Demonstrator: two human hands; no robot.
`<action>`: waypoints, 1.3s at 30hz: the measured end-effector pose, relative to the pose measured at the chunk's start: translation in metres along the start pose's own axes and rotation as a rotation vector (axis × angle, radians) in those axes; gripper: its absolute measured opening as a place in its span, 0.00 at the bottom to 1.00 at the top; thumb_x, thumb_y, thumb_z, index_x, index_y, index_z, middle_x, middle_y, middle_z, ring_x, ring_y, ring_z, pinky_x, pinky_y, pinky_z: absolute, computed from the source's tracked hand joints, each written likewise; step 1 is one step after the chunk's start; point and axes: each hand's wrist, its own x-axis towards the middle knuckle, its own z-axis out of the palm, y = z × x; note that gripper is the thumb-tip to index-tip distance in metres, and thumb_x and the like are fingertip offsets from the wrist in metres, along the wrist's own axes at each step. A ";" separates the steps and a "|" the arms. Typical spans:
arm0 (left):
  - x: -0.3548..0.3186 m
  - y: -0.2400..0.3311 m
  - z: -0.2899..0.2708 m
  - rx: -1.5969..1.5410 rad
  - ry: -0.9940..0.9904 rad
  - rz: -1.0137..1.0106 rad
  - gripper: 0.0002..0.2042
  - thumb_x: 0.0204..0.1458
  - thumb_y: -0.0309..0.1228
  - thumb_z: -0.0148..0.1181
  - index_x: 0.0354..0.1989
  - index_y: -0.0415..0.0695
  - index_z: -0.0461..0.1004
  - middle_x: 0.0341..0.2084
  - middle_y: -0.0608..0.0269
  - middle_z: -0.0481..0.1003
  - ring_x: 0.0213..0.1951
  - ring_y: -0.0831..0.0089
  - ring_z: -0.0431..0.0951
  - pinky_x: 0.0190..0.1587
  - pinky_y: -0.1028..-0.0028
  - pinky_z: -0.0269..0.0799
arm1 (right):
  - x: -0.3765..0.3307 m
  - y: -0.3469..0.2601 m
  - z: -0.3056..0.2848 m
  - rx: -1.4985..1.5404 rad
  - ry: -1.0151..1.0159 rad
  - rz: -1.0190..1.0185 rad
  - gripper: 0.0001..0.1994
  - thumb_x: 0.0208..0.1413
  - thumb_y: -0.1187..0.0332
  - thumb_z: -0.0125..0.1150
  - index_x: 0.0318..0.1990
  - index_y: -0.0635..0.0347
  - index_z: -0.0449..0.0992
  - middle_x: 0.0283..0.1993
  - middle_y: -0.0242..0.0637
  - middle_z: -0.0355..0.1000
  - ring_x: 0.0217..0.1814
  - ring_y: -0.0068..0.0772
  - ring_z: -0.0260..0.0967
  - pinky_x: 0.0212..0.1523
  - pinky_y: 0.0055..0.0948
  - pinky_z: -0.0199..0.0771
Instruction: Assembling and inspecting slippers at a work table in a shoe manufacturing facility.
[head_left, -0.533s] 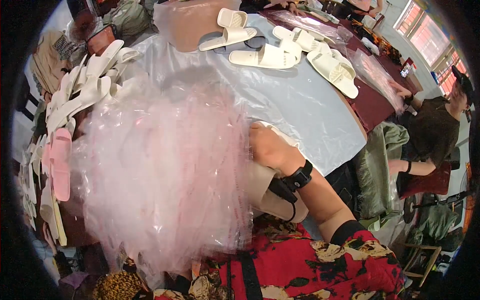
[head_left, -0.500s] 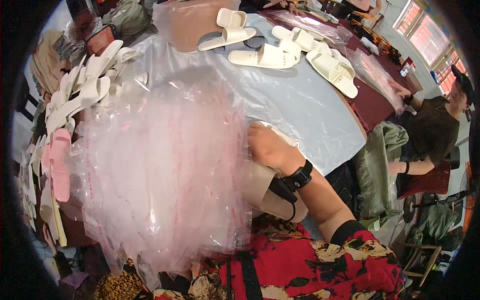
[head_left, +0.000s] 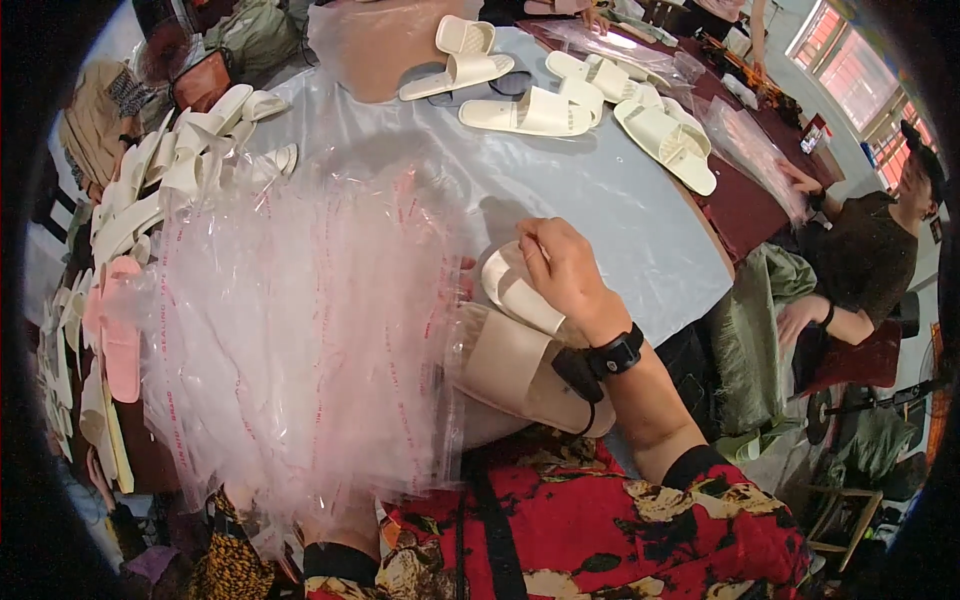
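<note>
Near the table's [head_left: 600, 200] front edge, a cream slipper [head_left: 515, 295] is gripped by the right hand [head_left: 565, 275], left hand unseen, so it's easily snagged on the floppy stack of clear bags [head_left: 300, 330].

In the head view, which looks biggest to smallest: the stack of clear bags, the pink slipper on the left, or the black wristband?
1. Clear bags, though nearest the camera.
2. Pink slipper.
3. Wristband.
</note>
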 end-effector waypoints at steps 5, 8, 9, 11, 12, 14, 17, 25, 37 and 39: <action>0.000 -0.001 0.011 -0.040 -0.024 -0.009 0.13 0.49 0.26 0.60 0.43 0.39 0.70 0.33 0.55 0.75 0.34 0.67 0.78 0.36 0.68 0.74 | 0.001 -0.006 -0.002 0.021 -0.216 -0.245 0.11 0.49 0.71 0.58 0.41 0.65 0.74 0.37 0.48 0.71 0.43 0.50 0.67 0.45 0.41 0.69; -0.001 -0.003 0.014 -0.057 -0.036 -0.019 0.13 0.49 0.26 0.60 0.43 0.39 0.70 0.33 0.55 0.75 0.34 0.67 0.78 0.36 0.68 0.74 | 0.001 -0.015 0.004 0.020 -0.451 -0.218 0.15 0.48 0.72 0.58 0.45 0.66 0.73 0.39 0.48 0.71 0.45 0.50 0.67 0.49 0.41 0.67; 0.000 -0.003 0.014 -0.063 -0.038 -0.021 0.13 0.49 0.26 0.60 0.43 0.39 0.70 0.33 0.55 0.75 0.34 0.67 0.78 0.36 0.68 0.74 | 0.002 -0.017 0.003 0.020 -0.448 -0.220 0.15 0.48 0.72 0.58 0.45 0.66 0.73 0.39 0.48 0.71 0.45 0.50 0.67 0.49 0.41 0.67; 0.002 -0.005 0.013 -0.072 -0.041 -0.025 0.13 0.49 0.26 0.60 0.43 0.39 0.70 0.33 0.55 0.75 0.34 0.67 0.78 0.36 0.68 0.74 | 0.005 -0.025 0.000 0.005 -0.415 -0.081 0.20 0.45 0.72 0.60 0.49 0.65 0.71 0.45 0.48 0.69 0.50 0.52 0.65 0.52 0.41 0.66; 0.003 -0.005 0.013 -0.077 -0.043 -0.027 0.13 0.49 0.26 0.60 0.43 0.39 0.70 0.33 0.55 0.75 0.34 0.67 0.77 0.36 0.68 0.74 | 0.010 -0.031 -0.004 0.006 -0.412 -0.083 0.20 0.45 0.72 0.60 0.49 0.65 0.71 0.45 0.48 0.69 0.50 0.52 0.65 0.52 0.41 0.66; 0.003 -0.007 0.011 -0.084 -0.045 -0.035 0.13 0.49 0.26 0.60 0.43 0.39 0.70 0.33 0.55 0.75 0.34 0.67 0.77 0.36 0.68 0.74 | 0.025 -0.049 -0.013 -0.089 -0.093 -0.393 0.28 0.41 0.77 0.62 0.55 0.62 0.67 0.53 0.49 0.65 0.56 0.56 0.62 0.57 0.45 0.64; 0.008 -0.005 0.010 -0.094 -0.052 -0.030 0.13 0.49 0.26 0.60 0.43 0.39 0.70 0.33 0.55 0.75 0.34 0.67 0.77 0.36 0.68 0.74 | 0.065 -0.084 -0.028 0.002 0.029 -0.607 0.27 0.39 0.75 0.62 0.52 0.61 0.68 0.53 0.48 0.65 0.59 0.54 0.60 0.57 0.44 0.63; 0.047 0.022 0.003 -0.088 -0.118 0.069 0.13 0.49 0.27 0.60 0.44 0.39 0.70 0.34 0.56 0.75 0.34 0.67 0.77 0.36 0.69 0.74 | 0.130 -0.312 0.041 0.308 0.167 -1.345 0.08 0.39 0.63 0.56 0.23 0.55 0.78 0.25 0.34 0.73 0.34 0.39 0.69 0.36 0.39 0.62; 0.086 0.064 0.020 -0.180 -0.186 0.187 0.13 0.50 0.27 0.60 0.44 0.39 0.71 0.34 0.56 0.75 0.34 0.67 0.77 0.36 0.69 0.73 | 0.059 -0.238 0.084 -0.167 -1.087 -1.002 0.36 0.36 0.34 0.60 0.32 0.66 0.80 0.32 0.45 0.77 0.38 0.47 0.75 0.45 0.67 0.65; 0.092 0.073 0.023 -0.198 -0.185 0.197 0.13 0.50 0.27 0.60 0.44 0.39 0.71 0.34 0.56 0.75 0.34 0.67 0.77 0.36 0.69 0.73 | 0.048 -0.234 0.083 -0.246 -1.116 -0.950 0.40 0.33 0.36 0.65 0.41 0.69 0.76 0.37 0.48 0.76 0.40 0.49 0.75 0.50 0.68 0.62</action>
